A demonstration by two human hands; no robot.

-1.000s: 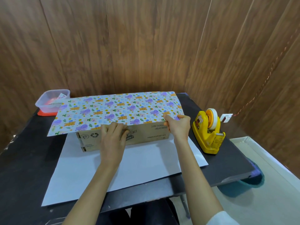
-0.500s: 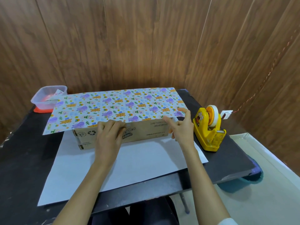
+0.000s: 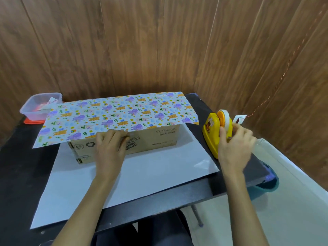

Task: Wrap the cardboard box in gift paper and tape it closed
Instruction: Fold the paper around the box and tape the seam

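Cardboard box [image 3: 152, 141], centred on the table [image 3: 21, 166], is overlaid by gift paper [image 3: 115, 116], which is pinned at the box's near top edge by the curled fingers of the left hand [image 3: 110, 148]. The tape dispenser [image 3: 211, 135], at the right edge, is pinched by the right hand [image 3: 234, 150]. Likely faults: the dispenser may be dragged by the pull and the paper skewed.

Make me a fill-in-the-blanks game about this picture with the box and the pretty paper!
1. The left hand holds the gift paper against the cardboard ____.
2. The right hand grips the ____ tape dispenser.
3. The plastic tub sits at the table's far ____ corner.

Missing words: box; yellow; left.
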